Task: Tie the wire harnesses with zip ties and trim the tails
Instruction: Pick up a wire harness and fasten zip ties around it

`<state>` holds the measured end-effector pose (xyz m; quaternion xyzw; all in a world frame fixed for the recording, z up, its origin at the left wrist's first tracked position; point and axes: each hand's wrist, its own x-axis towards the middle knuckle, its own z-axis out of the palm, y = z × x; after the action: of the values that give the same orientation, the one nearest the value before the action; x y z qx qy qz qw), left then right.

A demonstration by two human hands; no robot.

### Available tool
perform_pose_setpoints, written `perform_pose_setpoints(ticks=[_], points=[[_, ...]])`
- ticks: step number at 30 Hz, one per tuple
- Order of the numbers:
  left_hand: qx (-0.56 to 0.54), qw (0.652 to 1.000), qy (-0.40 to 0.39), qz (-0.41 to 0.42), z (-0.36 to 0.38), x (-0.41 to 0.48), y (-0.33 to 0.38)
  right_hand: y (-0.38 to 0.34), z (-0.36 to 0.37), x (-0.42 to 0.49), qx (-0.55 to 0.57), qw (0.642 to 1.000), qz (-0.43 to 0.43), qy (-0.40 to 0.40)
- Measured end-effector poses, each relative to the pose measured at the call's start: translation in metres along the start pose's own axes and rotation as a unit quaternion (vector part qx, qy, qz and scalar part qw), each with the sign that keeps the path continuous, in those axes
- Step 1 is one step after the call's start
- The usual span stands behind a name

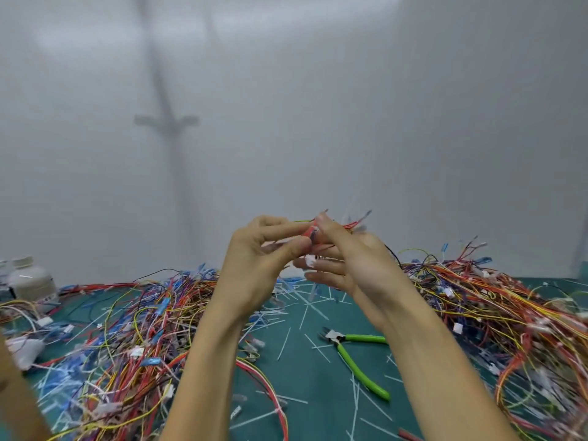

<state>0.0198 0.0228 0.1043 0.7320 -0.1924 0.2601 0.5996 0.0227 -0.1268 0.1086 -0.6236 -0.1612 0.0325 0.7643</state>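
Both hands are raised above the green mat [318,377]. My left hand [261,259] pinches a small red wire harness [310,232] between thumb and fingers. My right hand [346,259] pinches the same bundle from the right, its lower fingers stretched out; wire ends [356,222] stick up behind it, blurred. A white zip tie [310,261] shows between the hands, and who holds it I cannot tell. Green-handled flush cutters [353,351] lie on the mat under my right forearm.
A big heap of coloured wire harnesses [133,329] covers the left of the mat, another heap [496,313] the right. Cut white zip-tie tails [305,300] litter the middle. A white bottle [30,278] stands far left. A plain wall rises behind.
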Motion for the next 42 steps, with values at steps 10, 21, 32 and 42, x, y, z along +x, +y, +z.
perform_pose_setpoints(ticks=[10,21,32,42], points=[[0.009,0.985,-0.172,-0.004,-0.003,-0.007,0.019,-0.01,-0.017,-0.003,0.105,0.989,-0.062,0.078],[0.404,0.86,-0.187,-0.249,-0.05,-0.011,-0.011,-0.031,-0.055,-0.009,0.089,0.958,-0.216,0.168],[0.407,0.855,-0.036,-0.32,-0.073,-0.014,-0.043,-0.028,-0.067,-0.001,0.12,0.924,-0.289,0.22],[0.386,0.904,0.133,-0.129,-0.062,-0.01,0.007,-0.017,-0.05,0.001,0.055,0.965,-0.218,0.133]])
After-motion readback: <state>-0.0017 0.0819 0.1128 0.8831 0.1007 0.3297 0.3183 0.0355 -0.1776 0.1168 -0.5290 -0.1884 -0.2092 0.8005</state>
